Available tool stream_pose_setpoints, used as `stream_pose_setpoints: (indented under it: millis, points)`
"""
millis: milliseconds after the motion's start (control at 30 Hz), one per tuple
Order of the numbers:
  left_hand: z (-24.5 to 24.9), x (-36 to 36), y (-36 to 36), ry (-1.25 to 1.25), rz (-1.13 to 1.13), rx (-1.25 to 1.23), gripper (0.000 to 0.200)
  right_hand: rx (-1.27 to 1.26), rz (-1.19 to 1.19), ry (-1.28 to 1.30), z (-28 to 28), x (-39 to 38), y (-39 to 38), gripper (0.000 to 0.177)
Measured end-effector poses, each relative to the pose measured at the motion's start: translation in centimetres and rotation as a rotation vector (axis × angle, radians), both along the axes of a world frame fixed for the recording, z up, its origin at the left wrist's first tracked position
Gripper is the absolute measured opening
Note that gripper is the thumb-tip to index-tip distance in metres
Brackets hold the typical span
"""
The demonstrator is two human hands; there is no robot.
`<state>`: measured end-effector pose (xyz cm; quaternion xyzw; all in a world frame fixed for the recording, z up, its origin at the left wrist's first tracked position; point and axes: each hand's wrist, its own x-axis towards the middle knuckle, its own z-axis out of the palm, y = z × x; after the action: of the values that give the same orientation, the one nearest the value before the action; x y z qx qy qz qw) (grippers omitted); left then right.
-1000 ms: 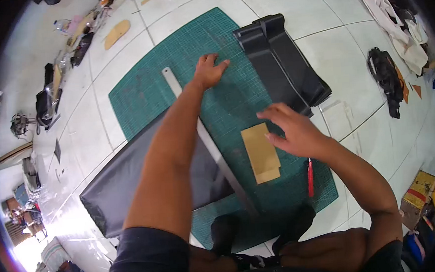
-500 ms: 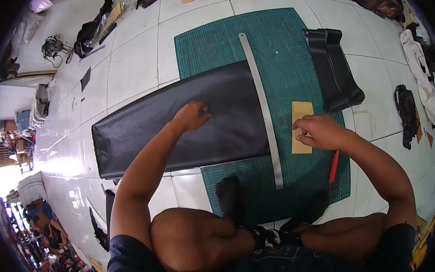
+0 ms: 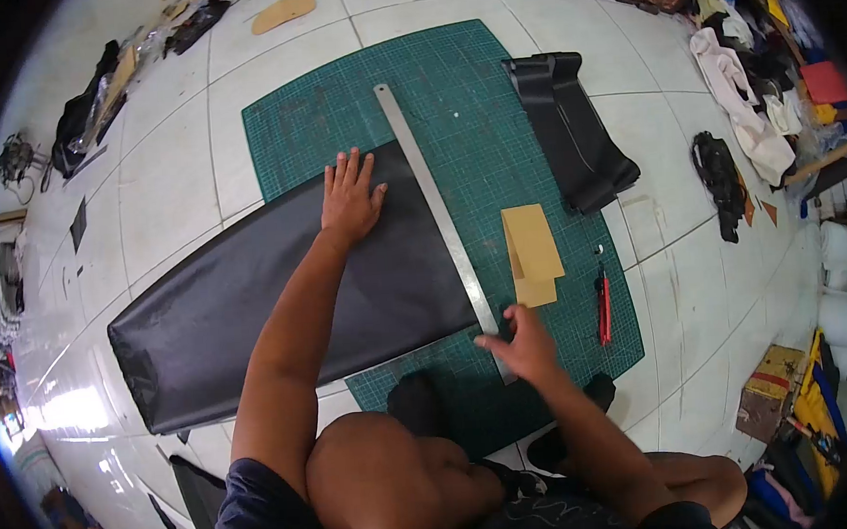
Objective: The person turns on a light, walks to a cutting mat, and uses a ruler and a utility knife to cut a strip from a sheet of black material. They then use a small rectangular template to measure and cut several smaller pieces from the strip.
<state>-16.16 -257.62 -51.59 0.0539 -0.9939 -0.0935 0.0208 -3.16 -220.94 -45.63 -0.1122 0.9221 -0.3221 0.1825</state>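
A long sheet of smooth black leather-like material [image 3: 280, 293] lies partly over a green cutting mat [image 3: 466, 165]. My left hand [image 3: 350, 199] rests flat on its upper part, fingers spread. A steel ruler [image 3: 437, 220] lies along the right edge of the black material. Close to the ruler's lower end is my right hand [image 3: 526, 347], its thumb and index finger apart and fingertips right at the ruler. Just above that hand lies tan card [image 3: 534, 243], one piece overlapping another. A red cutter knife [image 3: 604, 310] sits on the mat to the right.
Folded black material [image 3: 570, 129] lies over the mat's upper right edge. A crumpled black item [image 3: 719, 183] and white cloth [image 3: 738, 100] are on the tiled floor farther right. At the lower right stands a brown box [image 3: 773, 391]. A tan oval piece [image 3: 282, 13] lies at the top.
My left hand has flattened onto the black material, fingers spreading. My right hand has moved from the tan card down to the ruler's lower end; the card now shows as two overlapping parts. The view has shifted right.
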Motion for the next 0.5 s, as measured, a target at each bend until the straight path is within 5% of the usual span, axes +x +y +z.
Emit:
stream_pose_setpoints:
  millis: [133,500]
  points:
    - [-1.1,-0.2,0.0,-0.014,0.006,0.062,0.063,0.154,-0.058,0.093,-2.8,4.1,0.7,0.058]
    - [-2.1,0.1,-0.5,0.097,0.039,0.306,0.064,-0.147,-0.265,0.103,-3.4,8.0,-2.4,0.041]
